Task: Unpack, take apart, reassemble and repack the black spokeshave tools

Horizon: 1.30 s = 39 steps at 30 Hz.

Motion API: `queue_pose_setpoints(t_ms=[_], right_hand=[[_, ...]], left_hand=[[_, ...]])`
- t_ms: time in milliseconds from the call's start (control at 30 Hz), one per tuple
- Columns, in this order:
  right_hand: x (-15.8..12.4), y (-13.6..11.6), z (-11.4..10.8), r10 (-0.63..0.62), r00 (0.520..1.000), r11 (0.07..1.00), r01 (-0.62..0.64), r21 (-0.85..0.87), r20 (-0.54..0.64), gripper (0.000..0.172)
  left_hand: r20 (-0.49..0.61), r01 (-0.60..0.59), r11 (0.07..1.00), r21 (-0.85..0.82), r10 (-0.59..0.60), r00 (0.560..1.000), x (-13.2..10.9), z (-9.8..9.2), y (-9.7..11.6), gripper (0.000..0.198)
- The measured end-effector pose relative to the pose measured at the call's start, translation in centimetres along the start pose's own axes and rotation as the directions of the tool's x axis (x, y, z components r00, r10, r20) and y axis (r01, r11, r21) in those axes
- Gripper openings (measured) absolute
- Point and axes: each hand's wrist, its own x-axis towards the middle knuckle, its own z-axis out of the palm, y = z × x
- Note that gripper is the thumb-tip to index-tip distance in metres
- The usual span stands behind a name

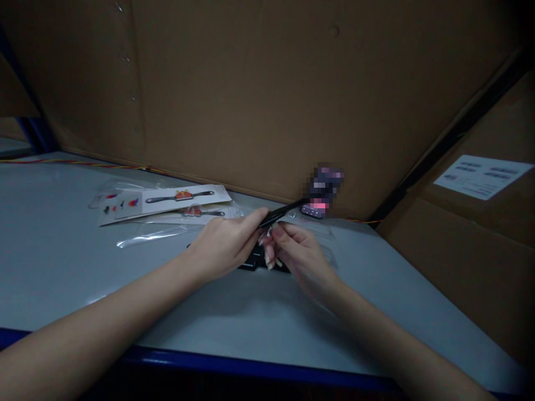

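Note:
My left hand (228, 242) is closed around a black spokeshave (288, 209), whose slim handle points up and to the right. Close against it, my right hand (296, 248) pinches a small shiny metal piece (270, 230) at the tool's underside; the piece looks like a screw, but it is too small to be sure. Beneath both hands, more black tool parts (253, 260) lie on the table, partly covered by the fingers. The middle of the held spokeshave is hidden by my left hand.
Printed cards (184, 196) picturing a spokeshave lie with clear plastic sleeves (146, 238) at the left on the grey table (62, 250). A lit phone (324, 189), pixelated, leans on the cardboard wall (234, 100) behind. A labelled carton (455, 223) stands right. Red-yellow wires (104, 164) run along the back.

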Motion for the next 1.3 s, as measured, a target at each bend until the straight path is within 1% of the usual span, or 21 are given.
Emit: queue_pose_setpoints(t_ms=[67,133,233,300,367,433,500,600,633,667,733,833,867,933,1000,1067,1133,1200,1300], right_hand=[[0.0,-0.3,0.2,0.054,0.998,0.994,-0.057,0.098,0.034,0.027],[-0.1,-0.7,0.3,0.102,0.993,0.981,-0.111,0.16,0.058,0.025],[0.0,-1.1,0.4,0.15,0.987,0.976,-0.157,0.151,0.057,0.02],[0.1,-1.1,0.3,0.14,0.99,0.988,-0.141,0.061,0.018,0.021],[0.3,-0.8,0.2,0.101,0.994,0.992,-0.103,-0.068,-0.026,0.024],[0.4,-0.5,0.0,0.06,0.998,0.979,-0.066,-0.193,-0.036,0.026],[0.5,-0.3,-0.2,0.001,0.999,0.949,-0.012,-0.315,-0.035,0.027],[0.4,-0.2,-0.6,-0.139,0.99,0.854,0.1,-0.511,-0.038,0.027],[0.4,-0.2,-0.7,-0.167,0.985,0.828,0.12,-0.548,-0.035,0.028],[0.4,-0.3,-0.8,-0.17,0.985,0.822,0.125,-0.556,-0.029,0.029],[0.5,-0.3,-0.8,-0.115,0.993,0.873,0.097,-0.478,-0.01,0.032],[0.7,-0.4,-0.5,0.015,0.999,0.98,-0.006,-0.198,0.043,0.031],[0.7,-0.3,-0.5,0.053,0.997,0.994,-0.048,-0.097,0.054,0.029],[0.8,-0.2,-0.3,0.128,0.99,0.989,-0.132,0.07,0.061,0.026],[0.7,0.0,-0.3,0.201,0.977,0.962,-0.209,0.173,0.068,0.025],[0.6,0.2,-0.3,0.264,0.962,0.935,-0.273,0.226,0.067,0.026],[0.5,0.3,-0.2,0.302,0.952,0.917,-0.303,0.259,0.043,0.022],[0.4,0.2,0.0,0.309,0.951,0.914,-0.301,0.272,0.013,0.016],[0.4,-0.2,0.3,0.265,0.964,0.942,-0.261,0.209,0.008,0.017]], left_hand=[[-0.005,-0.003,1.0,0.012,0.003,1.0,0.0,0.0,-0.1,0.035],[0.001,0.025,1.0,0.008,-0.025,1.0,0.0,0.0,-0.1,0.035],[0.025,0.077,0.997,-0.01,-0.076,0.997,0.1,-0.1,-0.1,0.032],[0.049,0.092,0.996,-0.007,-0.091,0.995,0.2,-0.1,0.0,0.031],[0.065,0.099,0.995,0.012,-0.099,0.993,0.2,0.0,0.2,0.031],[0.071,0.108,0.994,0.029,-0.109,0.991,0.2,0.1,0.3,0.032],[0.068,0.12,0.992,0.033,-0.122,0.99,0.2,0.2,0.5,0.031],[0.074,0.123,0.992,0.009,-0.124,0.99,0.1,0.3,0.5,0.029],[0.077,0.122,0.993,0.005,-0.122,0.99,0.1,0.4,0.5,0.028],[0.08,0.12,0.993,0.005,-0.12,0.99,0.1,0.4,0.5,0.028],[0.075,0.123,0.992,0.011,-0.123,0.99,0.1,0.4,0.4,0.027],[0.047,0.135,0.991,0.012,-0.135,0.99,0.1,0.3,0.3,0.027],[0.037,0.137,0.99,0.016,-0.137,0.99,0.1,0.2,0.2,0.027],[0.033,0.135,0.99,0.038,-0.136,0.99,0.1,0.1,0.2,0.028],[0.037,0.124,0.99,0.072,-0.127,0.991,0.0,0.1,0.2,0.028],[0.033,0.104,0.987,0.12,-0.109,0.993,0.0,0.2,0.2,0.028],[0.023,0.081,0.981,0.174,-0.086,0.996,-0.1,0.3,0.2,0.029],[0.019,0.062,0.976,0.211,-0.068,0.997,-0.1,0.4,0.3,0.029],[0.028,0.059,0.969,0.239,-0.067,0.997,-0.1,0.3,0.5,0.028]])
